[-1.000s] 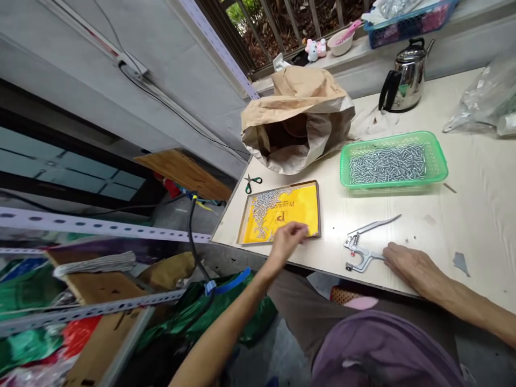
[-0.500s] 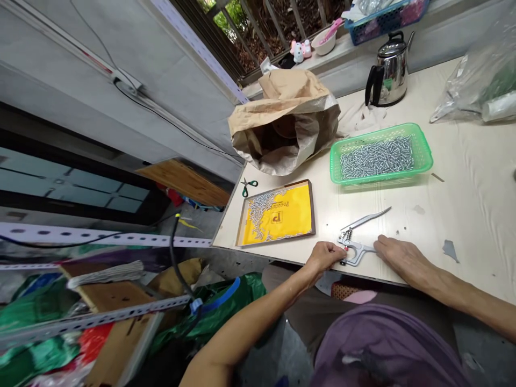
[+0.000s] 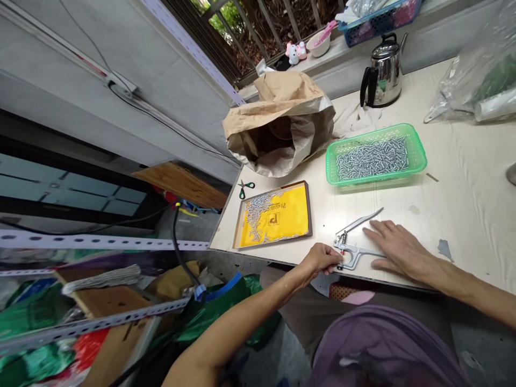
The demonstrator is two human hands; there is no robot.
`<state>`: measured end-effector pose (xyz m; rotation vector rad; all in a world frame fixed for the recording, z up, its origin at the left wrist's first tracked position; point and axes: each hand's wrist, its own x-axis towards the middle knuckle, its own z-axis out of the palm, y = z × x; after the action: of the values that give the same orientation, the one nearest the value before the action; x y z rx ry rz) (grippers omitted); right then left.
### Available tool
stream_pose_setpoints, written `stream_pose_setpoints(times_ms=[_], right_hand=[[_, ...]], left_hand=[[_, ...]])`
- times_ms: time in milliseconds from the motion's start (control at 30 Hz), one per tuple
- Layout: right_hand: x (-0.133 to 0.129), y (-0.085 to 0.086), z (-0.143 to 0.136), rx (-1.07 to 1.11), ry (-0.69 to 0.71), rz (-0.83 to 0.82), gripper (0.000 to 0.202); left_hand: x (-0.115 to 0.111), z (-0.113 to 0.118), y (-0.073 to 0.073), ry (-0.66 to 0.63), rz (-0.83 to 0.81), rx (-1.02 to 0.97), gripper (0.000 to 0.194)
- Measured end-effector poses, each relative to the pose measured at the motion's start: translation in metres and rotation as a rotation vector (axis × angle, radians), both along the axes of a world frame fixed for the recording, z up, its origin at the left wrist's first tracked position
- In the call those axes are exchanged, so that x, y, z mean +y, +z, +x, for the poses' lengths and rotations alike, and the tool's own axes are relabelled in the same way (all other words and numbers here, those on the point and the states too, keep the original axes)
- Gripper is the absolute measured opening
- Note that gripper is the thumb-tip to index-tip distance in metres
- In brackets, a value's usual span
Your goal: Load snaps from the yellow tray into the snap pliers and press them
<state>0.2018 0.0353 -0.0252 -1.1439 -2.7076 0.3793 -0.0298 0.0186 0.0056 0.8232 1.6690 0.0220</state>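
Observation:
A silver pair of pliers (image 3: 353, 253) with a C-shaped jaw, a spring and a red bit at its head lies on the table near the front edge, its two handles spread apart. My left hand (image 3: 322, 258) is at the jaw, thumb and finger pinched together; whatever small piece is between them is too small to make out. My right hand (image 3: 403, 250) lies over the lower handle's end with its fingers spread, not wrapped around it. To the left, a shallow box (image 3: 310, 215) holds a yellow sheet (image 3: 292, 209) and many small metal pieces (image 3: 258, 207).
Behind the pliers stands a green basket (image 3: 419, 160) full of small metal tubes (image 3: 374, 158). A large paper bag (image 3: 278, 123) gapes open at the back left. Scissors (image 3: 245, 188), a steel kettle (image 3: 385, 72) and a clear plastic bag (image 3: 463, 91) are also on the table.
My right hand's fingers have opened from the lower handle and spread out over the table. My left hand stays pinched at the jaw. The view has shifted slightly.

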Motion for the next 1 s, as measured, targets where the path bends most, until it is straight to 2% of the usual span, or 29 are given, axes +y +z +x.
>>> stream_pose_setpoints(times_ms=[67,167,333,467,533,567,600,667,733,767,833,900,1000], right_hand=[[0.012,-0.002,0.002,-0.034,-0.008,0.052,0.081],[0.027,-0.001,0.002,-0.118,0.022,0.031,0.093],[0.028,0.006,-0.002,-0.133,0.039,0.038,0.082],[0.020,0.007,-0.002,-0.089,0.061,0.022,0.069],[0.016,0.007,-0.003,-0.084,0.040,-0.012,0.068],[0.013,0.008,-0.004,-0.084,0.024,-0.030,0.067],[0.010,0.009,-0.005,-0.083,0.009,-0.049,0.066],[0.004,0.013,-0.005,-0.082,-0.007,-0.086,0.062],[-0.001,0.014,-0.005,-0.081,-0.006,-0.121,0.059],[-0.003,0.014,-0.005,-0.075,-0.014,-0.126,0.057],[-0.005,0.014,-0.002,-0.062,-0.024,-0.121,0.057],[-0.007,0.016,0.000,-0.049,-0.024,-0.128,0.062],[-0.010,0.023,0.001,-0.043,-0.071,-0.160,0.076]], left_hand=[[-0.002,0.000,-0.002,0.010,-0.002,0.005,0.014],[-0.006,-0.002,-0.008,0.022,0.001,0.004,0.018],[-0.009,-0.003,-0.015,0.045,0.015,0.003,0.020],[-0.010,-0.003,-0.012,0.031,0.009,0.024,0.016],[-0.013,-0.003,-0.007,-0.061,0.051,0.087,0.018],[-0.016,-0.003,-0.005,-0.135,0.137,0.146,0.019],[-0.019,-0.002,-0.004,-0.223,0.266,0.214,0.020],[-0.025,0.000,-0.005,-0.394,0.653,0.342,0.014],[-0.025,0.004,-0.015,-0.577,0.921,0.355,0.015],[-0.022,0.008,-0.022,-0.660,1.016,0.347,0.024],[-0.011,0.018,-0.036,-0.807,1.116,0.325,0.044],[-0.001,0.028,-0.044,-0.911,1.129,0.326,0.056],[0.008,0.036,-0.041,-1.001,1.075,0.328,0.060]])
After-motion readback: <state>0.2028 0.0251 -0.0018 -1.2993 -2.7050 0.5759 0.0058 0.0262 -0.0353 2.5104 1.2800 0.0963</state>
